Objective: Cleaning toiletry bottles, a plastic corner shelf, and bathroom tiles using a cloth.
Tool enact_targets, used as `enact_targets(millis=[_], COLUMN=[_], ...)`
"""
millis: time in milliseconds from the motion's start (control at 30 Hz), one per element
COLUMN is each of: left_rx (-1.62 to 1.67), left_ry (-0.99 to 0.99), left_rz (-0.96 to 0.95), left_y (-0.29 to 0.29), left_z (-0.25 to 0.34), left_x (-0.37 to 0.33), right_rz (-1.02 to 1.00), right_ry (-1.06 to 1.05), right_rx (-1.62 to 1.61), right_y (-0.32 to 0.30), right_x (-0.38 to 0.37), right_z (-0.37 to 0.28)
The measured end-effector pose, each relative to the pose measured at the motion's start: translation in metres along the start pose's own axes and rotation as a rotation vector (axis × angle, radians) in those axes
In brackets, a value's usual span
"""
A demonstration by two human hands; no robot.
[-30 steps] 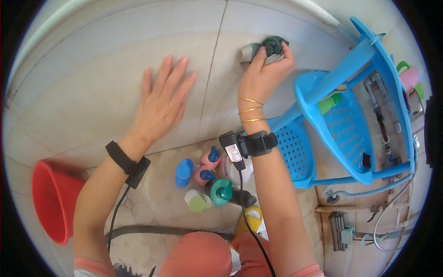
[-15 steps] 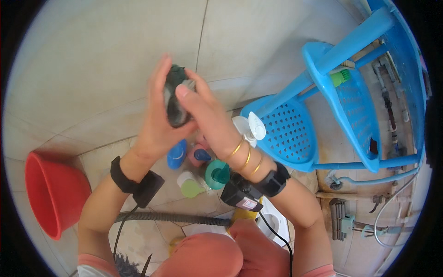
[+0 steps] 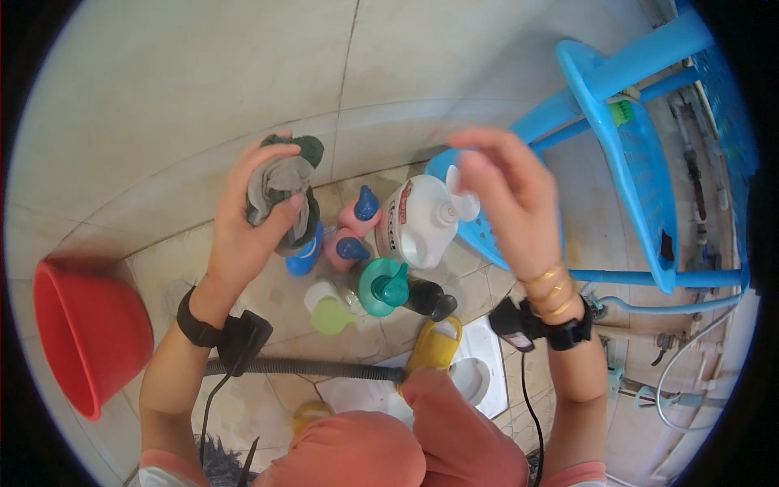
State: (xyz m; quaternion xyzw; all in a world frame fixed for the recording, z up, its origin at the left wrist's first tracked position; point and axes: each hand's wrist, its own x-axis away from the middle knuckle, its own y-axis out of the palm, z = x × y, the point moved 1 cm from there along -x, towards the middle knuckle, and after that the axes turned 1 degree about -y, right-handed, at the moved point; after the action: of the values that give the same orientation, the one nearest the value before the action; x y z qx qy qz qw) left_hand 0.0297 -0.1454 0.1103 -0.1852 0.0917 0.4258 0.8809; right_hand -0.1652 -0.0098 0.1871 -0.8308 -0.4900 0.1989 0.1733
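Note:
My left hand (image 3: pixel 247 211) is closed round a wadded dark green and grey cloth (image 3: pixel 280 191), its thumb pressed across the folds. The cloth is crumpled, so its exact kind does not show. To the right, my right hand (image 3: pixel 511 203) hangs in the air with curved fingers apart and slightly blurred; nothing shows in it. Just beside its fingers is the white top of a big white jug (image 3: pixel 418 227) on the tiled floor. Below the hands stand two pink bottles with blue caps (image 3: pixel 351 248), a blue bottle (image 3: pixel 303 261) and a green pump bottle (image 3: pixel 381 288).
At left stands a red bucket (image 3: pixel 122 341). A blue plastic rack (image 3: pixel 625 195) rises at right, with pipes on the wall behind it. A grey corrugated hose (image 3: pixel 324 369) crosses the floor before my yellow slippers (image 3: pixel 434 345). A light-green-topped container (image 3: pixel 331 316) stands near the bottles.
Both hands were together on the dark bundle. My right hand has let go and moved right, above the white jug; my left hand has kept the cloth and shifted left and down.

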Motion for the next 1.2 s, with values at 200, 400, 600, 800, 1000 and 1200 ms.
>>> enact_targets(millis=[200, 400, 600, 800, 1000, 1200], left_rx=[0.169, 0.210, 0.144, 0.044, 0.009, -0.014], left_ry=[-0.104, -0.062, 0.123, 0.248, 0.482, 0.358], left_rz=[0.084, 0.047, -0.153, -0.184, -0.478, -0.426], left_y=[-0.001, 0.021, 0.066, 0.081, 0.125, 0.112], left_z=[0.003, 0.023, 0.027, 0.048, 0.067, 0.058], left_x=[0.004, -0.008, -0.009, -0.039, -0.039, -0.053], right_rz=[0.178, 0.211, 0.243, 0.318, 0.389, 0.345], right_ry=[0.090, 0.203, 0.186, 0.127, -0.117, 0.137], right_rx=[0.061, 0.113, 0.069, -0.115, -0.451, -0.217], right_y=[-0.028, -0.012, 0.000, -0.005, 0.003, -0.008], right_x=[0.044, 0.055, 0.061, 0.068, 0.069, 0.074], right_z=[0.054, 0.101, 0.117, 0.097, 0.064, 0.127])
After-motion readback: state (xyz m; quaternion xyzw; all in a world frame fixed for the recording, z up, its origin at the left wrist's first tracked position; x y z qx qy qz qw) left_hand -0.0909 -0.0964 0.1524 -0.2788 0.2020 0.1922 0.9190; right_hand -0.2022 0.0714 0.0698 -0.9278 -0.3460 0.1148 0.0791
